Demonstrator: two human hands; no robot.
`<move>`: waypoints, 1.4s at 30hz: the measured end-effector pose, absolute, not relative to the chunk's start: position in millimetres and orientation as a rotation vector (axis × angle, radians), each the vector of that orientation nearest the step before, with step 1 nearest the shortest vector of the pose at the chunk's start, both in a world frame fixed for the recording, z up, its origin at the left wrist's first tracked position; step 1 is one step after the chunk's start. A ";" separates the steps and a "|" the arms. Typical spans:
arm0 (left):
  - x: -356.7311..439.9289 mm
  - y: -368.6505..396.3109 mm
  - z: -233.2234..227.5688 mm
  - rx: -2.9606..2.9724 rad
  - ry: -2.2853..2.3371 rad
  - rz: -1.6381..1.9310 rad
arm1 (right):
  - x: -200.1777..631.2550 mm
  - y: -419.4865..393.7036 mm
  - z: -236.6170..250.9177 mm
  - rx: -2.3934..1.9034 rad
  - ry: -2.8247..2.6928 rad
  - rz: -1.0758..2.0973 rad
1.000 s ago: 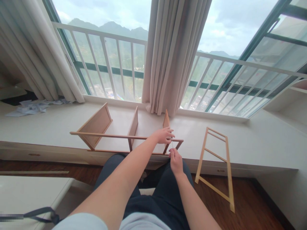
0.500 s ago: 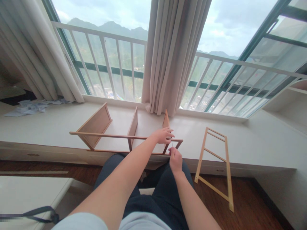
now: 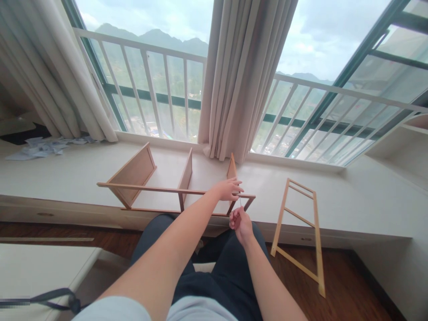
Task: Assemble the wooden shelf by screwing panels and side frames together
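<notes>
A partly built wooden shelf (image 3: 157, 189) lies on its side on the white window ledge (image 3: 67, 178), with three upright boards joined by thin rails. My left hand (image 3: 228, 188) rests on the shelf's top rail near its right end, fingers spread over the wood. Just below it, my right hand (image 3: 240, 221) pinches a thin metal key-like tool (image 3: 240, 201) that points up at the rail. The tool is small and its tip is hard to make out.
A wooden ladder-shaped side frame (image 3: 300, 232) leans from the floor against the ledge at the right. Crumpled paper (image 3: 43, 147) lies far left on the ledge. Curtains (image 3: 240, 76) hang behind the shelf. My dark-trousered legs fill the lower middle.
My right hand has turned at the wrist, rolling leftward around the thin tool under the rail. My left hand and the shelf have stayed where they were.
</notes>
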State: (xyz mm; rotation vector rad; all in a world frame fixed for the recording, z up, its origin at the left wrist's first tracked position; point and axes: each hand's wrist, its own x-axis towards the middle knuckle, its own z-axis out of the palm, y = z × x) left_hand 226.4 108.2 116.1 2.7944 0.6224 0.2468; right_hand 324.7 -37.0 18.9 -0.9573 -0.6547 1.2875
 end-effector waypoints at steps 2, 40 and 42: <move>226.4 108.5 115.0 2.802 0.622 0.257 | 326.5 -39.6 22.4 -0.842 -0.583 1.404; 227.2 109.6 110.5 2.818 0.615 0.300 | 330.2 -34.1 41.7 -1.081 -0.571 1.140; 227.2 110.0 110.1 2.817 0.614 0.294 | 328.9 -35.3 44.8 -0.964 -0.484 1.259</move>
